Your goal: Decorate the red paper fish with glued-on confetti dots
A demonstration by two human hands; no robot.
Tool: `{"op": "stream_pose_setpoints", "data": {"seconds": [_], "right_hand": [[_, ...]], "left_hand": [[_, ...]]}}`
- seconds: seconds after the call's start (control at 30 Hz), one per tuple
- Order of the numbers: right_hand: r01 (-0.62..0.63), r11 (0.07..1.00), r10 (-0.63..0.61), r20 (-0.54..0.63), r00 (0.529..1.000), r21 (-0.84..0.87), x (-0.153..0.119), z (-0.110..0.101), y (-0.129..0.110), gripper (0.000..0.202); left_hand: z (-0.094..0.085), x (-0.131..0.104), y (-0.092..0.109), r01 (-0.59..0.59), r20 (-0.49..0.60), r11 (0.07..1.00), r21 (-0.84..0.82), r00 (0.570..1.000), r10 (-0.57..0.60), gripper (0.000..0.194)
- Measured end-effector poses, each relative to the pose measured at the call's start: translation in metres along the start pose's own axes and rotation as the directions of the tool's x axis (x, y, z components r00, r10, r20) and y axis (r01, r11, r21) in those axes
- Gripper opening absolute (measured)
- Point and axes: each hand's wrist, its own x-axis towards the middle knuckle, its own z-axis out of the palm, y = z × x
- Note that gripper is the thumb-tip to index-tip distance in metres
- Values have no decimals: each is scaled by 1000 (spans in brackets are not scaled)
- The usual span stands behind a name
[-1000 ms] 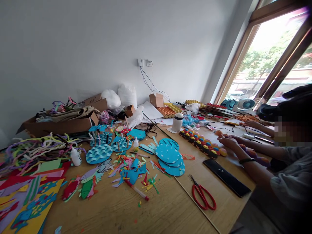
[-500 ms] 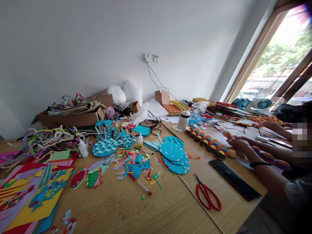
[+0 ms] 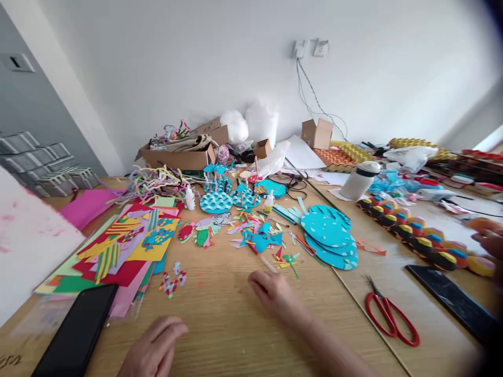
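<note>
My left hand [image 3: 155, 348] is low over the front of the wooden table, its fingers loosely stretched to the right; nothing shows in it. My right hand [image 3: 273, 293] is closed, with its fingers curled down over the table. It lies just below a pen [image 3: 266, 261] with a clear barrel, whose near end it partly covers; what the fingers hold, if anything, is hidden. Beyond it is a pile of blue paper scraps [image 3: 261, 238]. Small red and white paper bits [image 3: 173, 280] lie above my left hand. Paper fish [image 3: 202, 235] lie farther back.
A black phone [image 3: 76, 332] and coloured paper sheets [image 3: 133, 269] lie left. Blue discs [image 3: 326, 225], a thin stick [image 3: 357, 303], red-handled scissors [image 3: 393, 319] and a black case [image 3: 451, 301] are right. Glue bottles [image 3: 190, 199] stand behind. Another person's hand [image 3: 489, 241] is at the right edge.
The view has swung left, bringing the phone and stacked metal-grey items into sight. Both my hands have come into view. Most of the other person has left the frame.
</note>
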Motion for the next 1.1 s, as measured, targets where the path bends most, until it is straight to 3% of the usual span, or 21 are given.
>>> {"op": "stream_pose_setpoints", "data": {"seconds": [0.1,0.17,0.27,0.4,0.5,0.7,0.9,1.1], "right_hand": [[-67,998,68,-165,984,10,4,4,16,26],[-65,998,63,-239,969,-1,6,8,20,26],[-53,998,46,-284,958,-16,4,11,23,26],[-89,996,82,-336,938,-3,0,6,27,26],[-110,994,102,-351,931,-2,-2,3,30,25],[-141,990,134,-386,913,9,-4,0,37,25],[-199,980,194,-393,899,29,-5,-4,44,27],[-202,978,205,-391,897,49,-5,-6,43,28]], "left_hand": [[10,-8,1,46,-88,993,111,995,-36,25],[19,-15,3,-3,-60,988,156,998,12,27],[30,-24,2,-38,-8,971,237,999,42,31],[37,-25,-9,67,-2,911,408,997,-73,33],[38,-19,-19,34,53,875,483,996,-68,40],[40,-15,-40,-146,191,860,490,980,58,60],[39,-17,-53,-91,155,853,514,988,12,66],[44,-2,-45,27,91,898,438,993,-74,55]]}}
